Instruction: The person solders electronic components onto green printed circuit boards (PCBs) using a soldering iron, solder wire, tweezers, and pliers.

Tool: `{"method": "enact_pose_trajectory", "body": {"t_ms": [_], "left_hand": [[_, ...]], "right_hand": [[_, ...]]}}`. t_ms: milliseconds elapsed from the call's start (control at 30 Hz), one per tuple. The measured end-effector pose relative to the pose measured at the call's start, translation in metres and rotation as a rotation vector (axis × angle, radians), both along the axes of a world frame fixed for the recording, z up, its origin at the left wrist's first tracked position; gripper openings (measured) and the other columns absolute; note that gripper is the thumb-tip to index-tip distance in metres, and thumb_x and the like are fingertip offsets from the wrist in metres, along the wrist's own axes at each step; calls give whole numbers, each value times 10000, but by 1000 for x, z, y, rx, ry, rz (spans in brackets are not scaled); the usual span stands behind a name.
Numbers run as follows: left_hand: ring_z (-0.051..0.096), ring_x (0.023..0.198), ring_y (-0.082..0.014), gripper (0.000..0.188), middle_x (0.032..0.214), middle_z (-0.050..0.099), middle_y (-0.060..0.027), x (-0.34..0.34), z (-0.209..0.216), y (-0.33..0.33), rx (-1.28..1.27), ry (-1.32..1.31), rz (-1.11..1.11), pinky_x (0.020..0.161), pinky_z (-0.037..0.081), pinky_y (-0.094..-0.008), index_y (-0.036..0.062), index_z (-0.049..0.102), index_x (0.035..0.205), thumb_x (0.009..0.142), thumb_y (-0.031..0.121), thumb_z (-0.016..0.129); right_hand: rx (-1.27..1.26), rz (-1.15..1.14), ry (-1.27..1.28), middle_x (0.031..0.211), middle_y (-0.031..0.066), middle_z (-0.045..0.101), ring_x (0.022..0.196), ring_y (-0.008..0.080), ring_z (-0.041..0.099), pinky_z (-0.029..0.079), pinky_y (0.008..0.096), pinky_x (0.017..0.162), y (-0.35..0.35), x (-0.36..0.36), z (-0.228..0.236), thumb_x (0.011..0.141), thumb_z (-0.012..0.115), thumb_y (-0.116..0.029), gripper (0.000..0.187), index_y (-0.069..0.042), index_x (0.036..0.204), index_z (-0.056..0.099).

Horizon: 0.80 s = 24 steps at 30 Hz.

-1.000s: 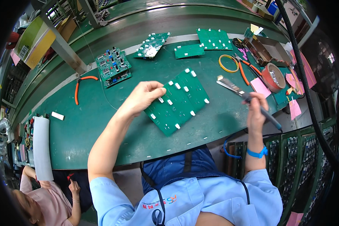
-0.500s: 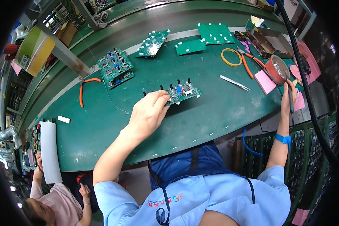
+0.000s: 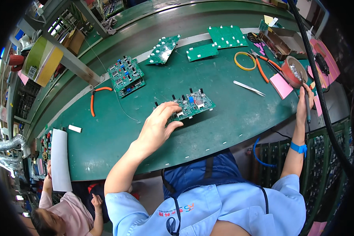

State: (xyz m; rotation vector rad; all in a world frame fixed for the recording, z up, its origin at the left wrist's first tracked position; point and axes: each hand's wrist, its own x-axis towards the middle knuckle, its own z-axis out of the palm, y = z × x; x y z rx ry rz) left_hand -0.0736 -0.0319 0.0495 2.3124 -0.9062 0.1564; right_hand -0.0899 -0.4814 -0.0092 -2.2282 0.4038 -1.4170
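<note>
A green circuit board (image 3: 202, 103) with black upright posts, a blue part and white connectors lies slightly tilted on the bench in front of me. My left hand (image 3: 158, 128) is at its left end, fingers over the top and thumb along the near edge, covering that end. Out at the right, my right hand (image 3: 306, 100) is closed round the handle of a soldering iron (image 3: 308, 112), its cable hanging down. The iron's front end is at the rim of a round reddish tin (image 3: 289, 76) with shiny material inside.
Stacked boards (image 3: 126, 74) stand at the back left, more green boards (image 3: 228, 37) at the back. Orange-handled pliers (image 3: 92, 103), tweezers (image 3: 249, 88), a yellow tape roll (image 3: 244, 61) and a pink pad (image 3: 281, 85) lie around. A black cable (image 3: 314, 74) hangs at right; a co-worker (image 3: 67, 212) sits at left.
The thumb of my left hand has spread away from its fingers, showing more of the board. My right hand stays by the tin with the iron. The whole view has shifted slightly.
</note>
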Motion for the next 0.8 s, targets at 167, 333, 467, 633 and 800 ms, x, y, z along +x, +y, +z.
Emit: {"method": "enact_pose_trajectory", "body": {"t_ms": [167, 333, 467, 633, 800], "left_hand": [[471, 914, -290, 402, 977, 485, -134, -1, 1, -1, -1, 64, 23, 761, 399, -346, 15, 448, 977, 624, 78, 628], [474, 910, -287, 433, 993, 485, -146, -2, -4, 0, 67, 117, 52, 772, 384, -341, 20, 431, 1022, 641, 89, 623], [480, 920, -252, 418, 998, 496, -134, -5, -9, 5, -57, 261, 84, 813, 356, -320, 15, 430, 1026, 652, 71, 609], [456, 976, -191, 417, 1009, 496, -97, -9, -13, 23, -299, 481, 93, 859, 324, -292, 18, 422, 1022, 647, 42, 604], [437, 971, -176, 477, 1014, 475, -96, -12, -16, 36, -461, 581, 73, 870, 315, -288, 17, 390, 1034, 622, 54, 627]], "right_hand": [[-67, -67, 16, 763, 26, 458, 635, 88, 423, 352, 214, 582, 14, -4, 10, 783, 505, -154, 189, -46, 932, 546], [126, 16, 64, 821, 14, 473, 694, 65, 439, 364, 199, 598, 2, -6, 1, 782, 507, -140, 190, -40, 942, 532], [229, 96, -34, 842, 17, 473, 698, 69, 446, 374, 199, 600, 44, -11, 11, 771, 517, -103, 190, -34, 948, 517], [346, 361, -47, 821, 13, 482, 682, 65, 432, 362, 187, 590, 92, -15, 14, 782, 501, -98, 198, -31, 969, 505], [307, 495, 73, 714, 20, 442, 624, 68, 409, 343, 185, 555, 142, -18, 18, 792, 492, -113, 227, -21, 999, 475]]}}
